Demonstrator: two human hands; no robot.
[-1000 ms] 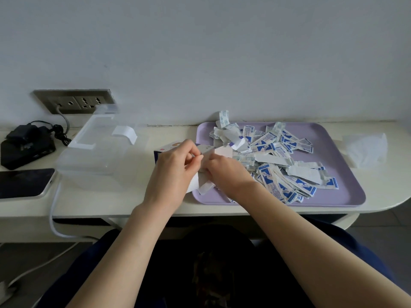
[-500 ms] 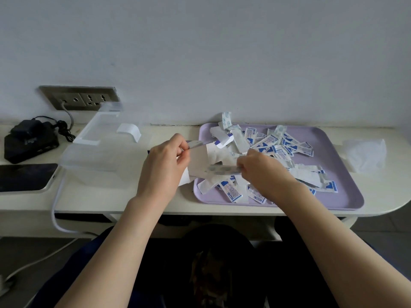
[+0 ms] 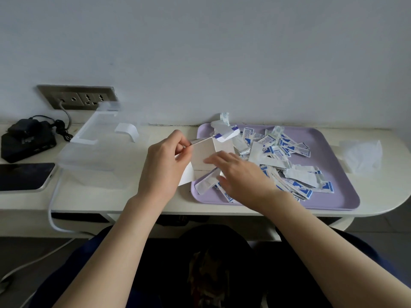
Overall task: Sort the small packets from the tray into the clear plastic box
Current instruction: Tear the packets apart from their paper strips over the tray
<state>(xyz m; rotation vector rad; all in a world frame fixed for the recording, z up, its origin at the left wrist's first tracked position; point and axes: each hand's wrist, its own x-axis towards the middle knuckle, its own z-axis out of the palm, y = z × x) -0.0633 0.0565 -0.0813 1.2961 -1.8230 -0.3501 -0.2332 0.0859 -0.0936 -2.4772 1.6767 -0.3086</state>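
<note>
A lilac tray (image 3: 333, 196) on the white desk holds a heap of several small blue-and-white packets (image 3: 280, 152). A clear plastic box (image 3: 89, 156) with its lid raised stands left of the tray. My left hand (image 3: 164, 165) pinches the flap of an opened white carton (image 3: 204, 156) at the tray's left edge. My right hand (image 3: 240, 174) hovers over the packets at the tray's near left, fingers spread toward the carton, and it looks blurred. Whether it holds a packet is hidden.
A black charger box (image 3: 24, 141) with a cable plugs into the wall socket strip (image 3: 77, 96) at the far left. A dark phone (image 3: 22, 176) lies near the left front edge. A crumpled tissue (image 3: 360, 156) sits right of the tray. A white cable (image 3: 53, 210) hangs off the desk.
My right hand has moved back left from the heap toward the carton. My left hand stays on the carton flap, which now stands more open.
</note>
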